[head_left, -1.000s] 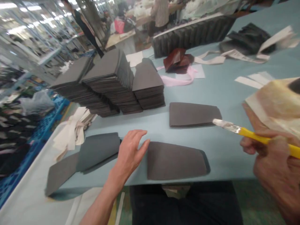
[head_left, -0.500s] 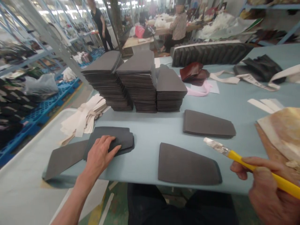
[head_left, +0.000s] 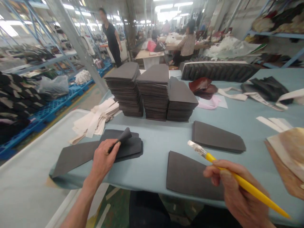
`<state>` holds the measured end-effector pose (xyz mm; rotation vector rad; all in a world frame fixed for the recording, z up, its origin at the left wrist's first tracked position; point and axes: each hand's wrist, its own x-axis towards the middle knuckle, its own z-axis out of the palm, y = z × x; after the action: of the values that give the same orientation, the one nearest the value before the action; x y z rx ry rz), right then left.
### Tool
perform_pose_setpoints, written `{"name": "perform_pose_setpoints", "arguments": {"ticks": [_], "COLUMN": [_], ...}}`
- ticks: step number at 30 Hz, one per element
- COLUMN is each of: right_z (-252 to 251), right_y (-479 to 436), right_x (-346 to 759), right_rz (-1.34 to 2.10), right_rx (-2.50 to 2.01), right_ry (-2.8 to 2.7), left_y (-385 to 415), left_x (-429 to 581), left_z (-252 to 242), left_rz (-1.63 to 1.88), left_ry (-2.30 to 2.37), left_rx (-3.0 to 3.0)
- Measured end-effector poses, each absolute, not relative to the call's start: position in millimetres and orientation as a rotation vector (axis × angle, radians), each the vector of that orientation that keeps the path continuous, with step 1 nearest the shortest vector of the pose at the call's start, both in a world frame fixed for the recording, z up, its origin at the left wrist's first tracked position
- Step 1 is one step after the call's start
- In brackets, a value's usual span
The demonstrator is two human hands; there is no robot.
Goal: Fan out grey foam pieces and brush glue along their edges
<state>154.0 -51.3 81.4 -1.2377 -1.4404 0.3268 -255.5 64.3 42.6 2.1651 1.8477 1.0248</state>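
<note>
My left hand [head_left: 106,157] pinches the edge of a dark sheet piece [head_left: 123,136], which curls upward off a small pile of similar pieces [head_left: 130,148]. Another flat piece [head_left: 73,158] lies partly beneath that pile at the left. In my right hand [head_left: 237,186] is a yellow-handled brush [head_left: 209,156], its bristles coated in something white. The brush tip points left, above the table and close to a short stack of dark pieces [head_left: 217,136]. Below the brush, a second dark stack [head_left: 185,175] lies at the front edge, partly covered by my right hand.
Three tall stacks of dark pieces [head_left: 153,95] stand at the middle back of the table [head_left: 152,171]. Pale strips [head_left: 95,118] lie at the left. Reddish-brown material [head_left: 203,88] and long white strips lie farther back. A stained cloth-like item [head_left: 288,152] sits at the right. Two people are in the background.
My left fingers have gone from resting on the pile to lifting one piece's edge. My right hand has moved left with the brush, over the front stack. The view has tilted upward.
</note>
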Motion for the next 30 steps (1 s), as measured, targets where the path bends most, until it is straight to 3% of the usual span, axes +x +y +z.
{"name": "perform_pose_setpoints", "arguments": {"ticks": [8,14,19,22,27,30], "right_z": [102,102,99,99,102,107], "right_y": [31,84,92,91,84,74], "right_x": [59,-36,-65,-64,-65,-62], "right_rz": [0.447,0.673,0.662,0.682,0.669,0.642], "right_rx": [-1.046,-1.190,-1.169,-1.087,-0.995,-0.950], "right_ry": [-1.803,-1.854,-1.882,-1.844,-1.773,-1.746], "left_y": [43,36,21,-7,-29,-7], "left_x": [-246,-239,-237,-223,-182,-173], "left_z": [53,51,52,48,42,49], "left_rz": [1.345,1.446,1.551,1.735,1.376,1.534], "left_ry": [1.867,1.845,1.887,1.956,1.156,0.896], "left_rx": [2.053,1.977,1.841,1.308,0.358,-0.007]}}
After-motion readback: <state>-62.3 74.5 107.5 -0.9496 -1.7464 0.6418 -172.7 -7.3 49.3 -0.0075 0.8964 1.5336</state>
